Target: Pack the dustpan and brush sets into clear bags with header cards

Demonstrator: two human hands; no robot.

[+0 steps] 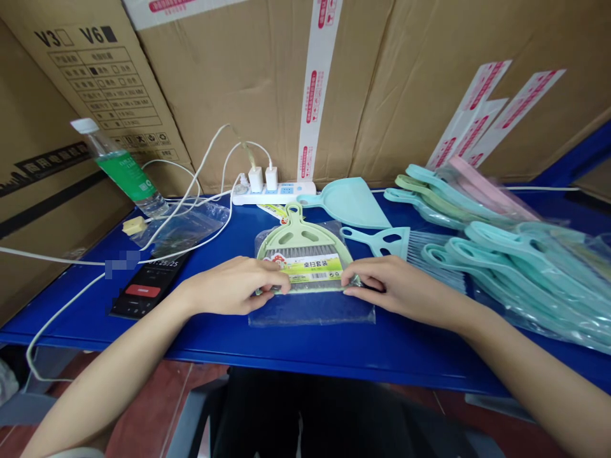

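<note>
Cardboard boxes [229,83] back the tabletop [296,346], prob. acting as rear stop. Bagged sets [520,280], mostly blue, piled at R side, presumably for easy reach. Green dustpan-and-brush set [305,243] lies flat at ctr., handle pointing away, so wide edge faces the person, apparently giving access to both lower corners. Loose blue dustpan [356,202] noted behind, to R; blue brush [382,240] in front of it. Hands spaced apart: L hand [243,283] pinches set's lower L corner, R hand [394,285] its lower R, likely steadying it evenly. Clear bag [310,312] extends twd. person. Label [317,266] faces up.
</note>
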